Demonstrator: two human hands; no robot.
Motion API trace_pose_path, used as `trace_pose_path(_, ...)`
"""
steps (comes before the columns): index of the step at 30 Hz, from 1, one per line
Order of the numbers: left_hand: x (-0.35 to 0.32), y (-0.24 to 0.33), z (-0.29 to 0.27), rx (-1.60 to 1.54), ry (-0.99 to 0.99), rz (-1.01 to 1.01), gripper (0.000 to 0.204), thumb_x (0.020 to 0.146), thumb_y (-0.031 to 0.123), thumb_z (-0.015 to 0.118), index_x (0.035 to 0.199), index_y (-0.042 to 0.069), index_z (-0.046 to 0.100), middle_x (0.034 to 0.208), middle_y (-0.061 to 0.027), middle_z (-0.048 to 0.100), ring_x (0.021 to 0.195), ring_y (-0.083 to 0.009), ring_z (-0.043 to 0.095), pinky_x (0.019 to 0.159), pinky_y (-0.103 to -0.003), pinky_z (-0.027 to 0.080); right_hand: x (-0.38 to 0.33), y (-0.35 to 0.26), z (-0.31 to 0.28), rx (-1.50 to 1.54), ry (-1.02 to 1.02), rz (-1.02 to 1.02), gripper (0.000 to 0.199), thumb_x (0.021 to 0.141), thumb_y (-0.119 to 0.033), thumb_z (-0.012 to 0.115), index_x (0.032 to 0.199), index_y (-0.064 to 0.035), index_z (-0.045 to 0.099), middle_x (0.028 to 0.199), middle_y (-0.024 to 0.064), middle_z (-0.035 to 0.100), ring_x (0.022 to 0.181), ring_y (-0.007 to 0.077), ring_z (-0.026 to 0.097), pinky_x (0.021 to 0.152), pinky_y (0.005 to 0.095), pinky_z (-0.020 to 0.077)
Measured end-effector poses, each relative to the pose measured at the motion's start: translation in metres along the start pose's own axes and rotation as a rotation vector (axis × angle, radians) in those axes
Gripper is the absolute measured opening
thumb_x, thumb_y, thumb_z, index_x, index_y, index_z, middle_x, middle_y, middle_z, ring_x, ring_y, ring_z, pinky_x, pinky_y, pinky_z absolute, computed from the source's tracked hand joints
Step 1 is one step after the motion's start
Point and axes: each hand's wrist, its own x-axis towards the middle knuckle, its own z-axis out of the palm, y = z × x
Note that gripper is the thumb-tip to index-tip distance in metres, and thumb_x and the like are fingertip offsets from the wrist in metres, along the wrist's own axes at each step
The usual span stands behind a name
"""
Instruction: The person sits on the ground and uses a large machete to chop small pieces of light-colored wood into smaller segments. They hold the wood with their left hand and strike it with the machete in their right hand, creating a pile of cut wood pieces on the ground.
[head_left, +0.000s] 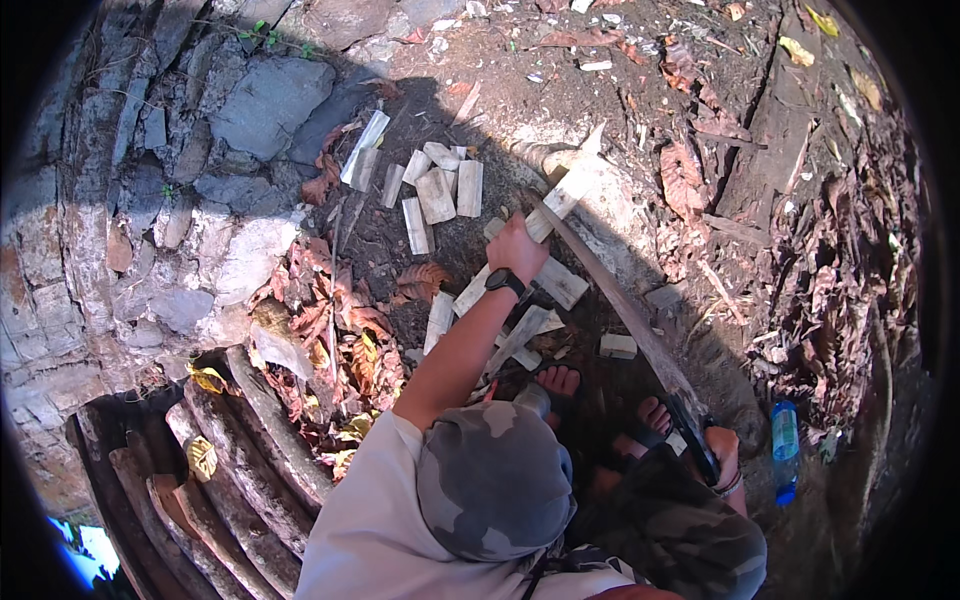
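My left hand point(521, 248), with a dark watch at its wrist, grips a pale, squared piece of wood point(572, 190). The wood's far end is split and pointed and lies in sunlight. My right hand point(722, 452) is closed round the black handle of a handsaw point(640, 325). The saw's long blade runs up and to the left, and its tip end lies against the wood just beside my left hand. Whether the teeth are in a cut cannot be made out. Below my left hand lie several cut wood blocks point(562, 284).
More short wood blocks point(436, 196) are heaped beyond my left hand. A plastic bottle point(785, 450) with a blue cap lies at right. Logs point(240, 450) are stacked at lower left, beside dry leaves point(340, 320) and a stone wall point(270, 105). My sandalled feet point(558, 381) are close below the blocks.
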Motion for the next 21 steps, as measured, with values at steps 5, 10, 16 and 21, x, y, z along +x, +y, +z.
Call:
trace_pose_path(5, -0.004, 0.009, -0.006, 0.016, 0.007, 0.004, 0.049, 0.074, 0.033, 0.079, 0.106, 0.004, 0.057, 0.096, -0.0207, 0.070, 0.087, -0.0407, 0.069, 0.075, -0.051, 0.055, 0.019, -0.007, 0.005, 0.060, -0.005, -0.015, 0.026, 0.064, -0.016, 0.075, 0.060, -0.0091, 0.050, 0.055, 0.0095, 0.048, 0.049, 0.0303, 0.053, 0.046, 0.0395, 0.0383)
trace_pose_path(10, 0.000, -0.004, 0.002, 0.029, 0.010, -0.019, 0.049, 0.074, 0.035, 0.079, 0.105, 0.004, 0.057, 0.097, -0.0218, 0.070, 0.087, -0.0416, 0.069, 0.075, -0.051, 0.055, 0.144, -0.052, 0.038, 0.091, -0.027, -0.044, 0.027, 0.071, -0.015, 0.074, 0.066, -0.0074, 0.049, 0.061, 0.0120, 0.052, 0.055, 0.0340, 0.056, 0.051, 0.0416, 0.0422)
trace_pose_path(16, 0.000, 0.011, -0.008, 0.016, -0.029, -0.021, 0.050, 0.073, 0.035, 0.080, 0.106, 0.004, 0.058, 0.098, -0.0215, 0.070, 0.088, -0.0412, 0.069, 0.077, -0.050, 0.055, 0.041, 0.004, 0.017, 0.077, -0.035, -0.034, 0.028, 0.066, -0.016, 0.076, 0.062, -0.0094, 0.049, 0.058, 0.0098, 0.048, 0.052, 0.0321, 0.054, 0.047, 0.0399, 0.0394)
trace_pose_path(21, -0.002, 0.011, -0.006, 0.024, 0.018, -0.006, 0.049, 0.073, 0.032, 0.080, 0.106, 0.004, 0.057, 0.097, -0.0200, 0.070, 0.086, -0.0413, 0.069, 0.075, -0.051, 0.055, 0.021, -0.024, -0.005, 0.029, -0.078, 0.022, 0.025, 0.063, -0.015, 0.075, 0.062, -0.0096, 0.051, 0.057, 0.0091, 0.048, 0.051, 0.0324, 0.054, 0.048, 0.0404, 0.0398)
